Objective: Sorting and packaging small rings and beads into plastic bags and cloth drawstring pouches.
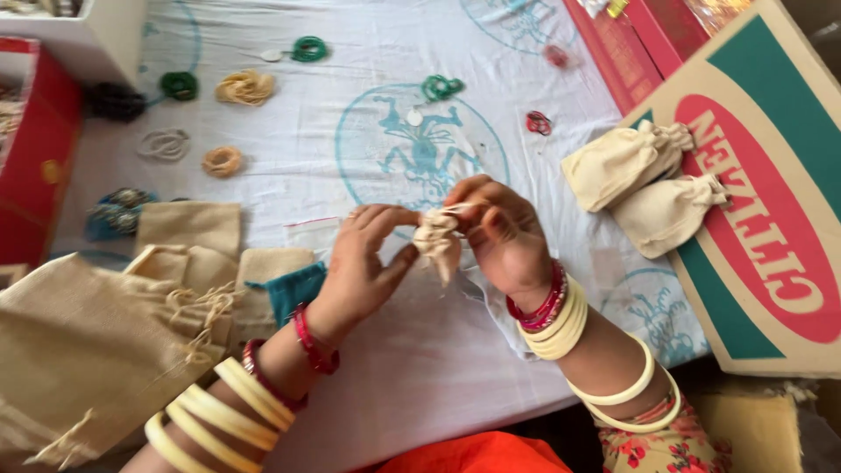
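Note:
My left hand [363, 263] and my right hand [501, 235] meet over the white printed cloth [368, 88] and both grip a small cream drawstring pouch [438, 243]. The pouch hangs bunched between my fingers, its gathered top by my right fingertips. Both wrists wear cream and red bangles. Two filled cream pouches [648, 184] lie to the right, resting on a cardboard box lid [771, 201].
Small piles of bangles in green, black, tan and red [245, 86] are scattered across the far cloth. Flat empty burlap bags [188, 228] and a large burlap sack [79, 342] lie at left, with a teal pouch [293, 289]. A red box [35, 149] stands at far left.

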